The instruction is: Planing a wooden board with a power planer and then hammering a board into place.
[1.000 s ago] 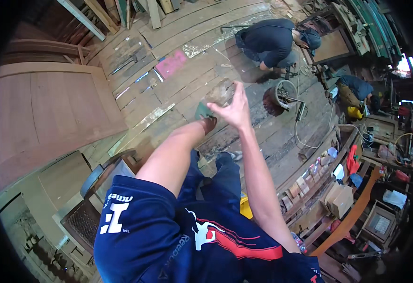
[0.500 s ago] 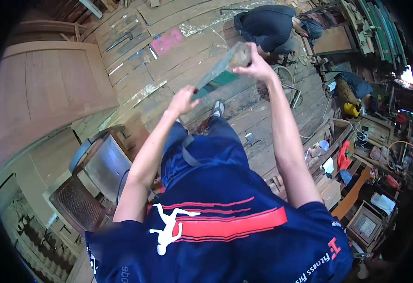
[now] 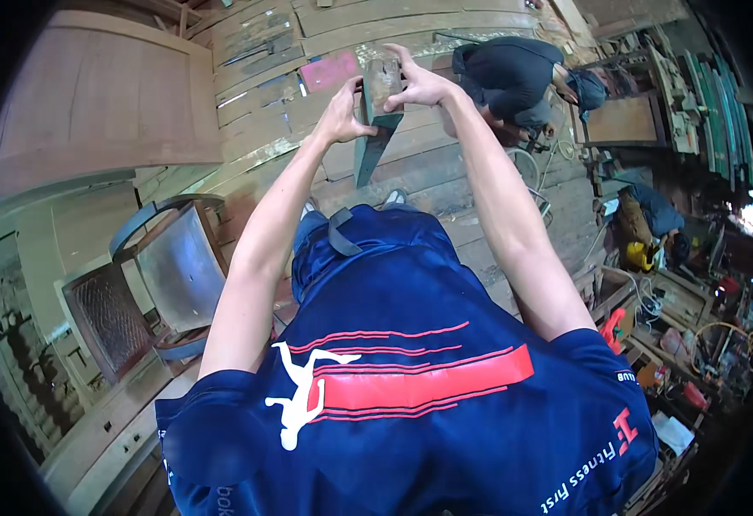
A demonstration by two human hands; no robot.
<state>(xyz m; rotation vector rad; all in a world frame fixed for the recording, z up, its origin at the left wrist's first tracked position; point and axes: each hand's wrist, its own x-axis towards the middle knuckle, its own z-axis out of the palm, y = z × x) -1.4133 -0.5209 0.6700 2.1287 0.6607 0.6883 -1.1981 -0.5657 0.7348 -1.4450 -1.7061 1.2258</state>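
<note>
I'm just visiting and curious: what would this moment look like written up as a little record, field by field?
Setting: wood workshop with a plank floor
Left hand: grips the near edge of a wooden block
Right hand: wraps the top of the same block, fingers over it
Block: held up at arm's length, one end tapering to a point
Beside the person: metal-backed chair, on the person's left
Others: a crouching person in dark clothes beyond the hands

chair (image 3: 170, 275) left of legs, crouching person (image 3: 514, 77) ahead right
</note>
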